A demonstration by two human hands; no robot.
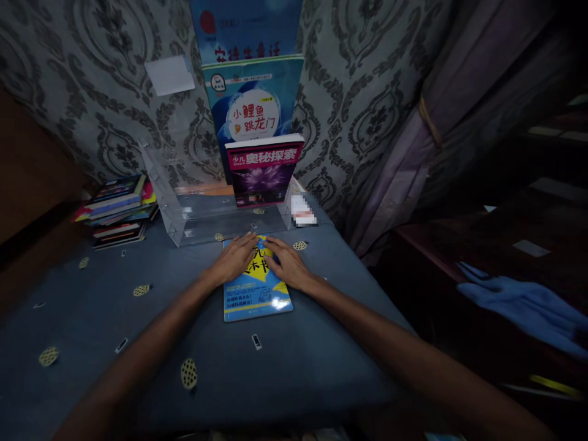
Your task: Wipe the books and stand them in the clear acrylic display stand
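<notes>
A blue and yellow book (pixel 255 294) lies flat on the cloth-covered table, its cover facing up. My left hand (pixel 235 257) rests across its upper left part, fingers stretched toward the far edge. On the upper right part lies my right hand (pixel 289 262), its fingers spread and its thumb pointing inward. Both hands cover some of the title. Just beyond stands a clear acrylic book rack (pixel 202 226). At its right side a purple and red book (pixel 264 174) leans in front of a teal book (pixel 252 104), with a darker blue book (pixel 248 27) behind.
A stack of books (pixel 122 208) sits at the table's far left. A white card (pixel 169 75) is by the patterned wall. Right of the rack lies a white printed item (pixel 303 211), partly blurred. A tied curtain (pixel 404 135) hangs at right, near blue gloves (pixel 519 300) on a dark surface.
</notes>
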